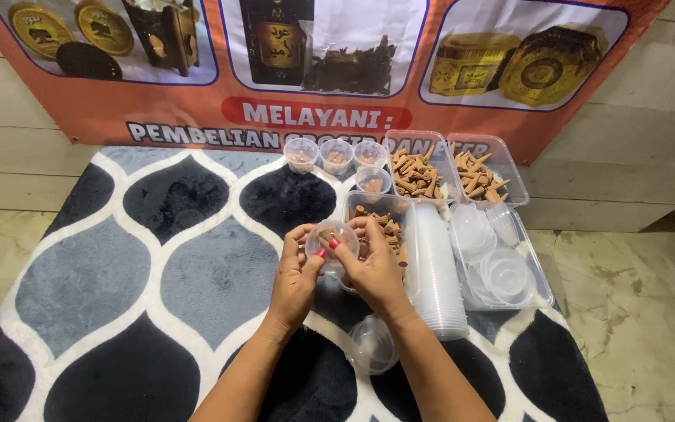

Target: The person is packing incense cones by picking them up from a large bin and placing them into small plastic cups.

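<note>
— Nearest us, both forearms come up over the patterned rug [119, 266], and a loose clear lid or cup [372, 344] lies on it between the wrists. What do the hands have?

— A small clear plastic cup [331, 237] with brown incense cones inside, held up above the rug just in front of the open tray of cones [380, 215]. The left hand [294, 277] cups it from the side and below with its fingers curled around the wall; the right hand [375, 270] pinches at the rim and top with thumb and fingertips (red nails show there). Both are closed on it.

— What could go wrong?

— I'd judge the cup is thin and flexible, so a hard squeeze could buckle the wall and pop cones out onto the rug. If a lid is being pressed on, which I can't quite tell at this size, an uneven push could leave one edge unseated.

— Anything nearby at risk?

— The tall stack of clear cups [436, 270] lies just right of the right wrist, so an elbow swing could knock it. Four filled small cups [336, 155] stand farther back, well apart from the hands.

— And the cup's look?

— Transparent, round, shallow, holding a few tan cones.
</note>
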